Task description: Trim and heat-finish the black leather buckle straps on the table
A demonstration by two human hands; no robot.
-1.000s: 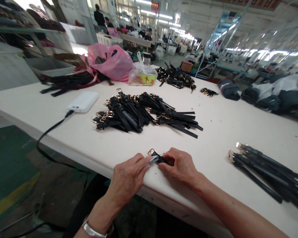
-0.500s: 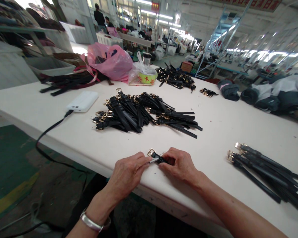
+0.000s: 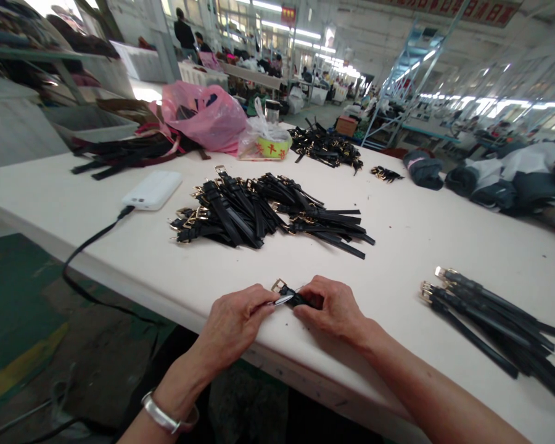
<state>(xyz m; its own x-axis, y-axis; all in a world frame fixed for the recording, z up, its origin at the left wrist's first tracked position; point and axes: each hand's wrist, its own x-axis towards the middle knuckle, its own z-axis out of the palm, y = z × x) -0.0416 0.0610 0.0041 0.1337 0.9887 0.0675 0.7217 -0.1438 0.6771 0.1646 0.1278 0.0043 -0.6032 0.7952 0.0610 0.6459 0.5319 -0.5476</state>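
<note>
Both hands rest at the near edge of the white table [image 3: 420, 240]. My right hand [image 3: 335, 308] is closed on a short black strap with a gold buckle [image 3: 287, 293], the buckle poking out to the left. My left hand [image 3: 238, 320] pinches a thin silvery tool [image 3: 281, 300] whose tip touches the strap. Beyond them lies a big pile of black buckled straps [image 3: 263, 209]. A row of longer black straps [image 3: 490, 320] lies to the right.
A white power bank [image 3: 152, 189] with a black cable [image 3: 92, 246] sits at the left. Pink bag [image 3: 203, 114], clear bag [image 3: 266, 139], more strap heaps [image 3: 326, 145] and dark bundles [image 3: 504, 179] line the far side. People work in the background.
Almost nothing differs. The view has shifted slightly, and both hands hold the strap and tool in the same spot.
</note>
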